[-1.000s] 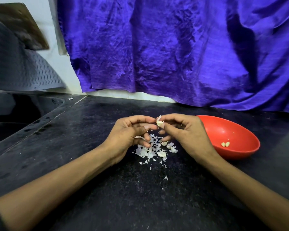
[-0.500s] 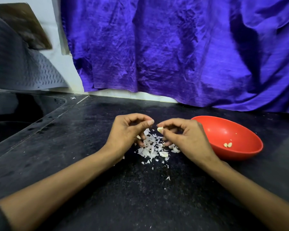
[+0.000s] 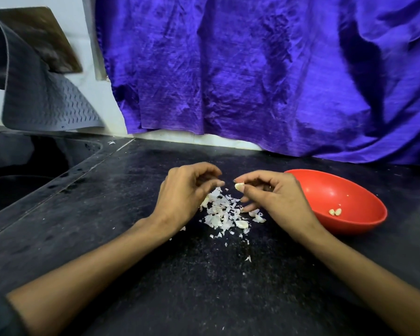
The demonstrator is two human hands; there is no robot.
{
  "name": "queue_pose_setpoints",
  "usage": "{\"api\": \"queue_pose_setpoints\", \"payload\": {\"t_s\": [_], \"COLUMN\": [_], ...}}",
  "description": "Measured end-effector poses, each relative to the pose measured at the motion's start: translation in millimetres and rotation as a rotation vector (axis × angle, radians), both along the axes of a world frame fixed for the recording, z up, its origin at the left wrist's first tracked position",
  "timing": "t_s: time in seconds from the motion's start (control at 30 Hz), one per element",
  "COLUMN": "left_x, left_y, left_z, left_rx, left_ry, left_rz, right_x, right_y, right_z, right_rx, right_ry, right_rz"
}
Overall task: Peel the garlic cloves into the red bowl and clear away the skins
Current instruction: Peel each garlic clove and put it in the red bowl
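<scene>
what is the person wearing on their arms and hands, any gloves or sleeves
No gloves: both the left hand and right hand are bare, as are the forearms. A dark sleeve edge shows on the left arm at the bottom corner. No watch or bracelet is visible.
</scene>
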State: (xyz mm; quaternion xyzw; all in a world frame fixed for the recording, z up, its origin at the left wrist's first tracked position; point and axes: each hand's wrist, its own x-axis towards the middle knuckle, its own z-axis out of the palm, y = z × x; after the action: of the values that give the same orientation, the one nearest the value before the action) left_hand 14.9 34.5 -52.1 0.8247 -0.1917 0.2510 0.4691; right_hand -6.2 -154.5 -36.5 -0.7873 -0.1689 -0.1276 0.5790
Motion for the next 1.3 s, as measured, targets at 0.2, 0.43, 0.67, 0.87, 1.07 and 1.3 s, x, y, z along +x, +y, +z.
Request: {"api": "queue_pose_setpoints", "payload": {"t_s": [0.2, 0.43, 0.67, 0.87, 1.07, 1.3], "left_x": [-8, -13, -14, -18, -19, -17], "left_y": [-6, -12, -11, -13, -13, -8], "left_z": [1, 5, 7, 7, 5, 5], "left_rx": [-0.071, -0.311, -0.347, -0.323, -0.210, 0.010], "left_ry": [0.009, 0.148, 0.123, 0.064, -0.042, -0.153], "left_rz": [-0.113, -0.312, -0.281, -0.245, -0.196, -0.194], "right_x": [-3, -5, -6, -8, -9, -10], "right_y": [3, 1, 2, 2, 3, 3], "right_z": [3, 4, 6, 9, 10, 11], "right_rx": [0.206, 0.384, 0.454, 0.476, 0.490, 0.452], "right_ry": [0.160, 0.327, 0.462, 0.504, 0.539, 0.538], "right_rz": [0.095, 0.179, 0.256, 0.268, 0.254, 0.237]}}
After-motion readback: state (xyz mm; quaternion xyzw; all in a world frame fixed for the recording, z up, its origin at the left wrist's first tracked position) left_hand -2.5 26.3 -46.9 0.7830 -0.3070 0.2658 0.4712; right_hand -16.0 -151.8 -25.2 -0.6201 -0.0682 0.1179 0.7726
